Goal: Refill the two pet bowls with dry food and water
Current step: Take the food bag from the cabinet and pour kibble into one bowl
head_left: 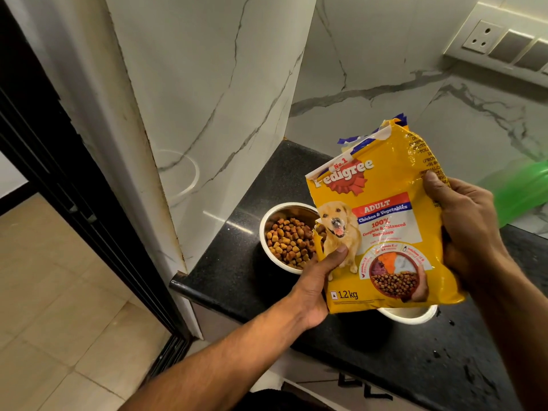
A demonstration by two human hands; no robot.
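Both hands, left hand [318, 280] and right hand [465, 229], grip the yellow plastic dog-food bag [385, 221] above the black speckled tabletop [237, 262], apparently upright to stop pouring; the steel bowl [289, 238] holds kibble.

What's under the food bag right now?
Beneath the food bag only the second bowl's white rim shows on the black counter. Its inside is covered, so contents unknown.

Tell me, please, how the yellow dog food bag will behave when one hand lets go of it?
The yellow bag is probably floppy: its printed face is creased and its torn top curls. Held by the left hand and right hand together, it may sag or fold under one. The glossy film also looks somewhat slippery.
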